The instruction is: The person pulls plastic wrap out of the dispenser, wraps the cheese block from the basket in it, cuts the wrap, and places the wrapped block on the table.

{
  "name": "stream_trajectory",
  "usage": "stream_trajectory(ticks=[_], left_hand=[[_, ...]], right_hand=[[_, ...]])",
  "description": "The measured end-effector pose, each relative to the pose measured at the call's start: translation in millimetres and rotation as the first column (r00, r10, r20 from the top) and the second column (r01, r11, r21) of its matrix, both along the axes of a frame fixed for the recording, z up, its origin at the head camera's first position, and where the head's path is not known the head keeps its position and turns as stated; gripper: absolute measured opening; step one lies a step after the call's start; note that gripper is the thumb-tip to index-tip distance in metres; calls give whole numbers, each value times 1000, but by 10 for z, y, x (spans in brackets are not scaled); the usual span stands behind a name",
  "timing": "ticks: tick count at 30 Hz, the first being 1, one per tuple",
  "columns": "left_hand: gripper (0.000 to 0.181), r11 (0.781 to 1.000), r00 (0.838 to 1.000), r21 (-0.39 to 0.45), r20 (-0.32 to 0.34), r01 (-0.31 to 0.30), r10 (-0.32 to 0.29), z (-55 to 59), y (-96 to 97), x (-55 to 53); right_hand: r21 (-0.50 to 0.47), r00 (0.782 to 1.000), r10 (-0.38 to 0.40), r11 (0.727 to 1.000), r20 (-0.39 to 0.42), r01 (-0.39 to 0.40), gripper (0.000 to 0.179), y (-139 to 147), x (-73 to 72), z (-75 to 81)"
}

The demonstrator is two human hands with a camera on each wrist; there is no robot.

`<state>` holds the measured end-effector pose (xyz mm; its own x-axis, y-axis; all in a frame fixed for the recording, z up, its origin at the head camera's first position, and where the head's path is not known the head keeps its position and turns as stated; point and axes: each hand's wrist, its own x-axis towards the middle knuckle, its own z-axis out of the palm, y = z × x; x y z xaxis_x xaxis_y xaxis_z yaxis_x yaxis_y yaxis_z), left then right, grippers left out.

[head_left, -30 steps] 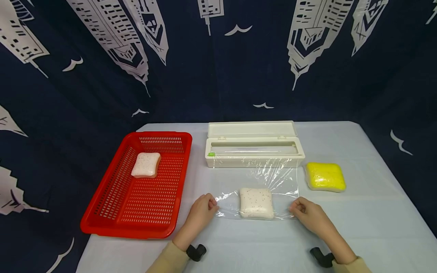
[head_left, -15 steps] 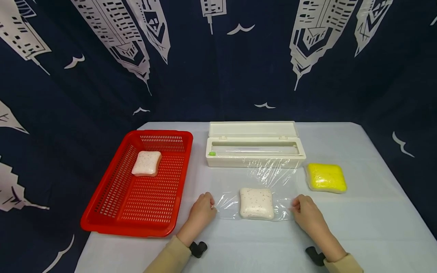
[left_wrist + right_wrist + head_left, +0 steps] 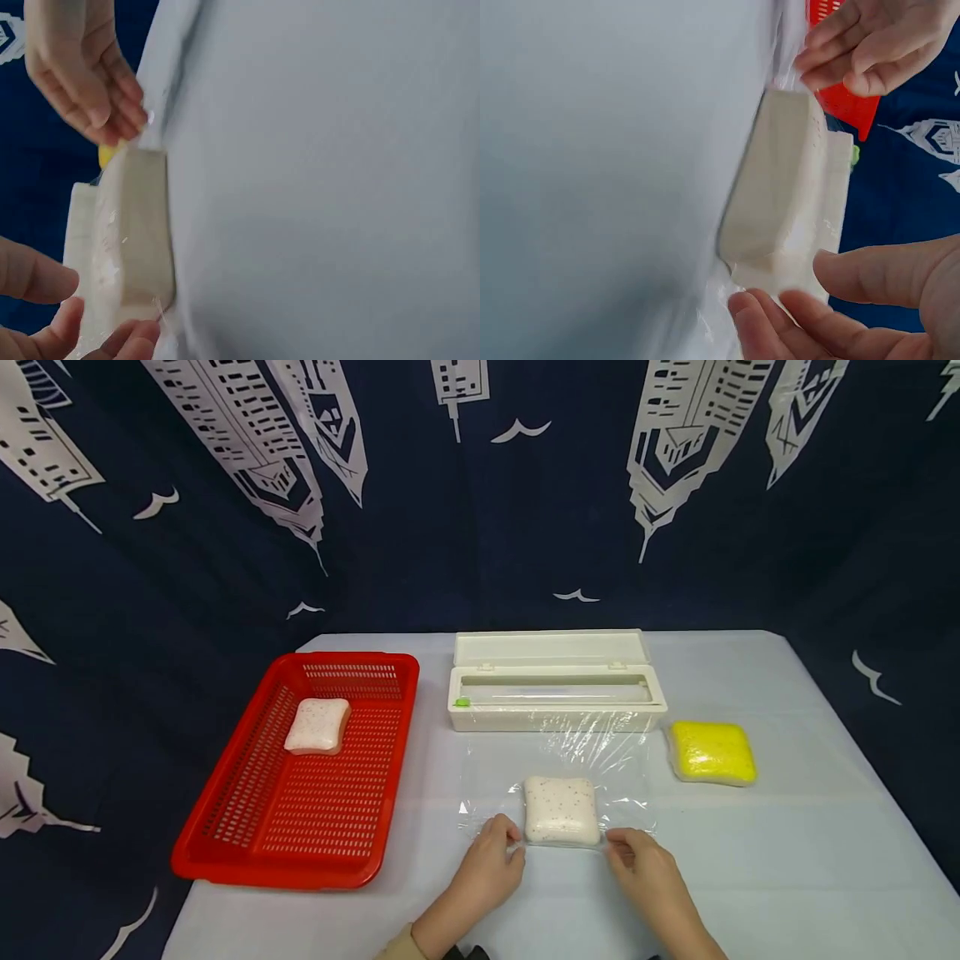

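A cream, dark-speckled, bread-shaped block [image 3: 562,811] lies near the front of the table, wrapped around or covered by clear cling film [image 3: 600,747]; how far the film goes under it cannot be told. That film runs back to a white wrap dispenser [image 3: 558,718] with its lid up. My left hand [image 3: 487,868] is at the block's front left corner, thumb and fingertips apart in the left wrist view. At the front right corner is my right hand [image 3: 645,864], thumb also spread from the fingers in the right wrist view. Neither grips the block.
To the left stands a red perforated basket [image 3: 300,877] holding a similar pale block [image 3: 318,727]. A yellow-topped block [image 3: 712,752] lies right of the dispenser. White cloth [image 3: 795,827] covers the table, and a dark patterned curtain [image 3: 480,543] hangs behind.
Both hands have let go of the film's side edges and come inward and toward the front, to the block's front corners. The film has settled onto the table; the block has stayed put.
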<state>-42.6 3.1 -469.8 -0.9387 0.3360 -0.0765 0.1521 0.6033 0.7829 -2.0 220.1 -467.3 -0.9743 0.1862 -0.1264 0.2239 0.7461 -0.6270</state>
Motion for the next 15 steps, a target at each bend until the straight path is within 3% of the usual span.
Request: stream_trajectory(ticks=[10,15], left_hand=[[19,985,994,147,67,-94,85,-136,149,11],[19,976,992,196,96,-97,79,-142,144,-26]], right_hand=[[-90,999,-19,996,45,23,39,-109,-23,-107],[-108,998,-43,993,42,47,43,-92,-41,-117]])
